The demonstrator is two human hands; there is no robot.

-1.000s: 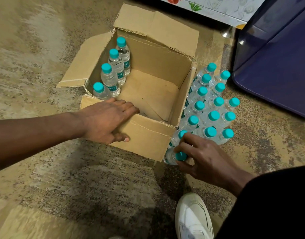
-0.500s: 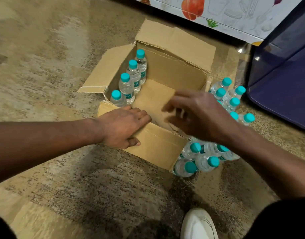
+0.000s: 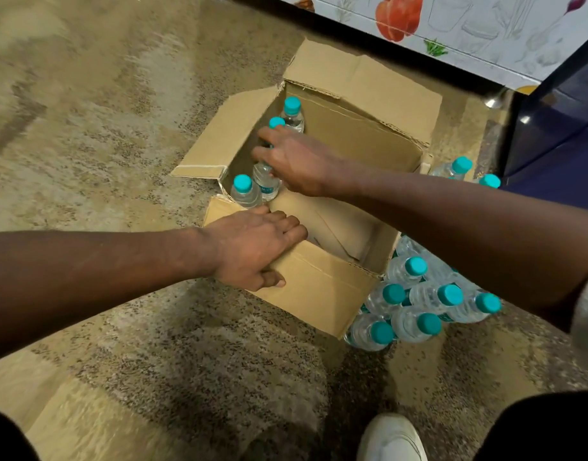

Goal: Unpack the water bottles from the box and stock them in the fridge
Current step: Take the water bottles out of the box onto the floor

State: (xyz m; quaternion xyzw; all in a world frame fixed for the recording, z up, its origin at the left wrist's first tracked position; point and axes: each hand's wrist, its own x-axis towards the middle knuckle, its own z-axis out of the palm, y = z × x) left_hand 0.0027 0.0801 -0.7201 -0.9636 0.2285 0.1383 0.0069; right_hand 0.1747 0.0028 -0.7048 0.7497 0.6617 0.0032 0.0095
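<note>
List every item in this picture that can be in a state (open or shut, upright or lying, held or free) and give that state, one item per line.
Brown cardboard box: open, flaps folded out, on the floor.
Teal-capped clear plastic bottles in the box: upright, along its left wall.
Teal-capped bottles beside the box: out, clustered upright on the floor.
Left hand: resting flat on the near flap.
Right hand: inside the box, closing on bottles.

Box on the floor, bottles in it and to its right

A row of bottles (image 3: 244,191) was ranged along the left inner wall of the open box (image 3: 322,287). More bottles (image 3: 415,307) were clustered on the floor (image 3: 119,128) against the box's right side. The fridge (image 3: 485,31) was set behind the box, its door (image 3: 559,128) to the right.
</note>
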